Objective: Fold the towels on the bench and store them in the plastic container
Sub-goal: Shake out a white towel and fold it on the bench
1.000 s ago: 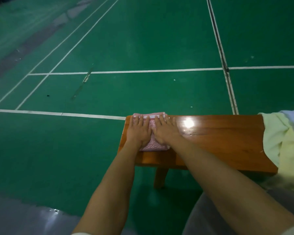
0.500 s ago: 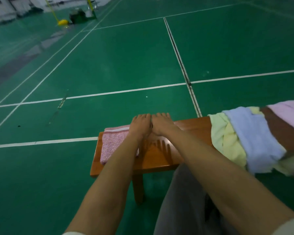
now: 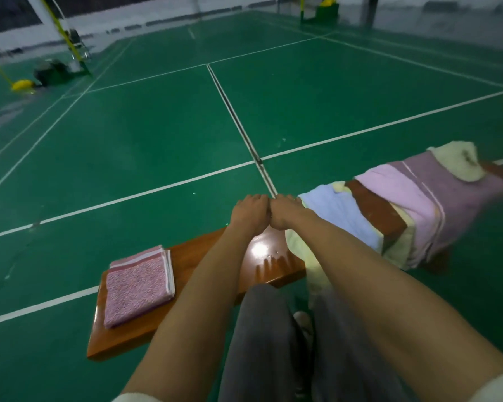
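The folded pink towel (image 3: 138, 285) lies flat at the left end of the wooden bench (image 3: 192, 256). The left hand (image 3: 251, 211) and right hand (image 3: 285, 211) hover side by side, touching, fingers relaxed, holding nothing. Unfolded towels (image 3: 389, 210) cover the bench's right part.

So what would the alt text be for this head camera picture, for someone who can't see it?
A person's left hand and right hand reach side by side over a wooden bench, toward unfolded towels. A folded pink towel lies at the bench's left end.
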